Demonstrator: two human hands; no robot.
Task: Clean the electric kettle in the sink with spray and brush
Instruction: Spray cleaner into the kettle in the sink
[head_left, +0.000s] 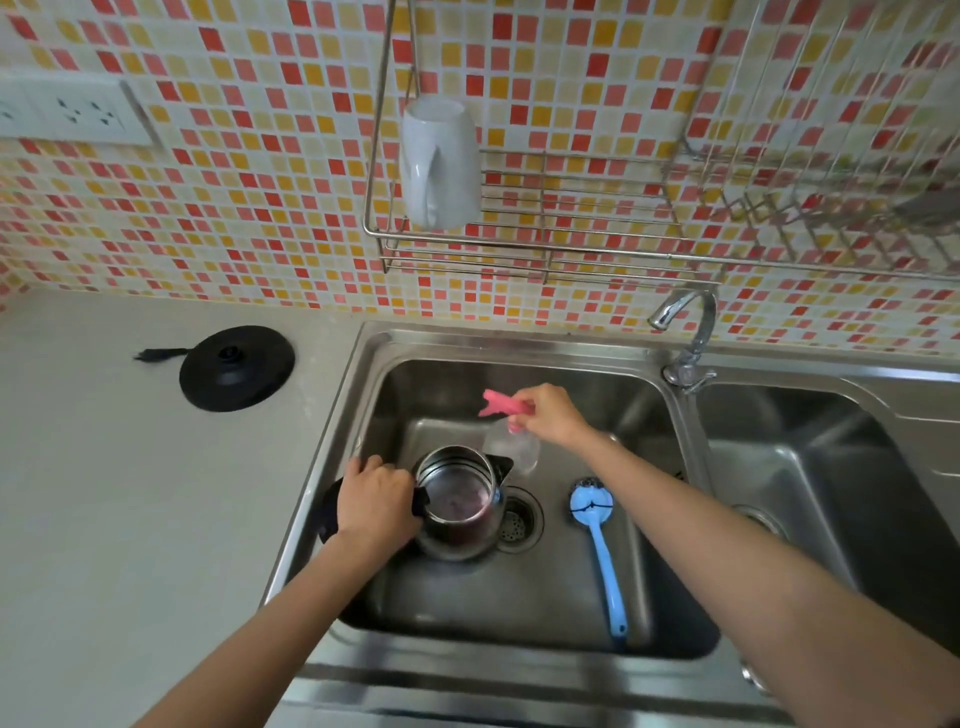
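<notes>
- Kettle (460, 501) stands lid-open in the left basin of the sink (519, 340), beside the drain.
- Left hand (374, 501) grips its black handle.
- Right hand (550, 415) holds the pink-headed spray bottle (511, 444) just behind the kettle.
- Blue brush (597, 540) lies in the basin to the right, apart from both hands.
- Black base (236, 369) sits on the counter (130, 493).

- Bright, even light fills the room; the counter (130, 493) looks pale and flat, barely shadowed.
- The sink (519, 340) basin is the darkest part, with soft shade around the kettle (460, 501).
- Glare streaks the sink's front rim and the faucet (685, 317).
- The spray bottle (511, 444) in the right hand (550, 415) is smeared by motion, its clear body hard to make out.
- The tiled wall (260, 156) bows towards the edges; the dish rack (831, 182) at upper right is soft and stretched.
</notes>
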